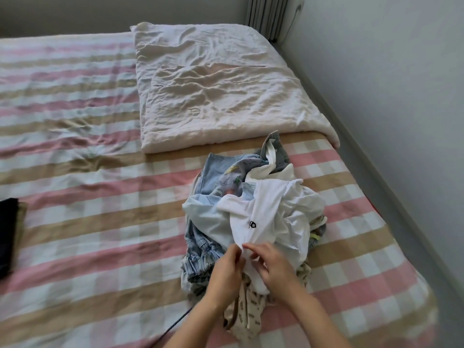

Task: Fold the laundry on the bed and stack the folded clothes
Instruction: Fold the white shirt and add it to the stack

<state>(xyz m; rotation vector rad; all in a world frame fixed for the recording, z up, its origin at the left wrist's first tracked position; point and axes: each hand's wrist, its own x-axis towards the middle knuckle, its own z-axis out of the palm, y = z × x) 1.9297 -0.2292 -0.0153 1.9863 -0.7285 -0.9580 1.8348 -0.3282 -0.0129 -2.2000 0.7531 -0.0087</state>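
A heap of unfolded laundry lies on the right half of the bed: light denim, pale blue cloth, printed beige pieces and white items. On top is a white garment with a small black logo. My left hand and my right hand meet at the garment's near end, and each pinches its white fabric. At the bed's left edge sits a small pile of dark and olive folded clothes.
A folded white quilt lies on the far part of the bed, just behind the heap. A grey wall runs along the bed's right side, with a radiator in the corner. A thin dark cord lies by my left forearm.
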